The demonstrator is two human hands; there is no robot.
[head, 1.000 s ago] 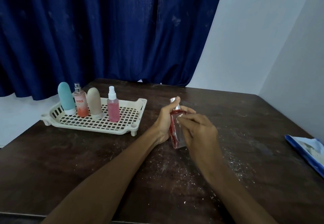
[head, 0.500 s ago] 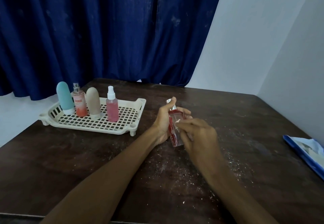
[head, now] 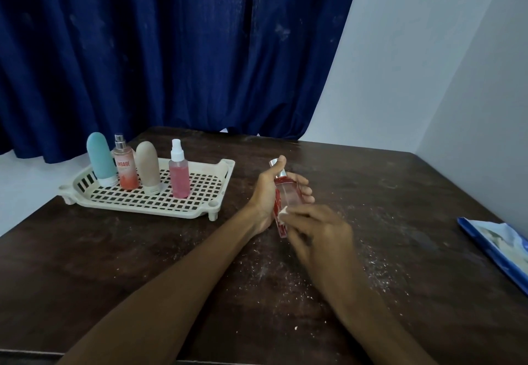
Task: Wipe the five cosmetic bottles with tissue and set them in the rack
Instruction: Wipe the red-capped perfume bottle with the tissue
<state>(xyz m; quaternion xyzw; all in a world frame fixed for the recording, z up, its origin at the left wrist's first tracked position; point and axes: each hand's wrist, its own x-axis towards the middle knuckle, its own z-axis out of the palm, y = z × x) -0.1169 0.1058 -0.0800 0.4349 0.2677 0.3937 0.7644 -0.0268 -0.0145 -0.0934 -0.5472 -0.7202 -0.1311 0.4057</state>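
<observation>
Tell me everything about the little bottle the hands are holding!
The bottle is slim, flat-sided and clear, glass by its look, with red down one side and a shiny silver cap. It is tilted over the dark table, with the cap pointing away. The left hand grips it from behind, thumb across the neck. The right hand presses a small white tissue against its lower front. It is not in the rack yet.
</observation>
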